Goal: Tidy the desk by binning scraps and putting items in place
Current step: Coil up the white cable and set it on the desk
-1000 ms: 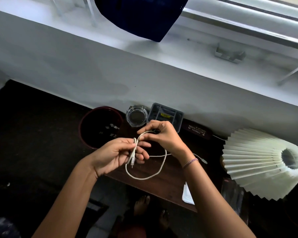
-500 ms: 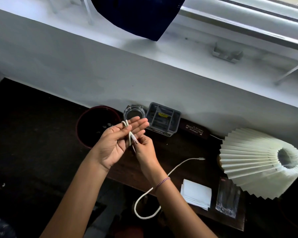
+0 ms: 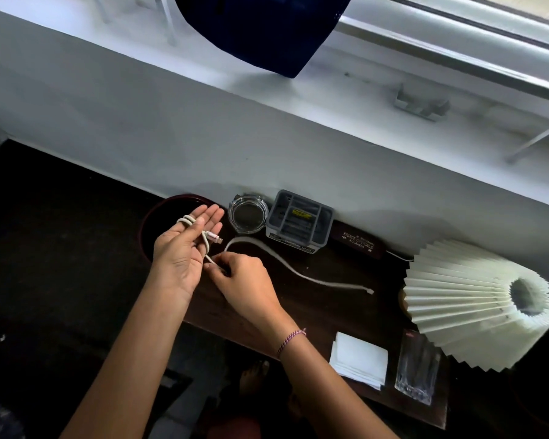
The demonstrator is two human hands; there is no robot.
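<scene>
A white charging cable [image 3: 286,264] runs across the dark wooden desk [image 3: 336,312]. One end is looped around the spread fingers of my left hand [image 3: 181,251], with its plug poking out between them. My right hand [image 3: 244,280] pinches the cable just below the left palm. The rest of the cable arcs toward the grey organiser and its far plug lies near the lamp shade. A dark round bin [image 3: 159,223] stands on the floor behind my left hand.
Along the wall stand a glass ashtray [image 3: 248,215], a grey organiser box [image 3: 300,221] and a dark glasses case [image 3: 358,243]. A pleated white lamp shade [image 3: 476,305] fills the right. Folded white paper [image 3: 358,364] and a clear packet [image 3: 417,372] lie near the front edge.
The cable's slack has come up from below the desk edge onto the desktop. My left hand keeps the loop on its fingers; my right hand has shifted slightly right, still pinching the cable.
</scene>
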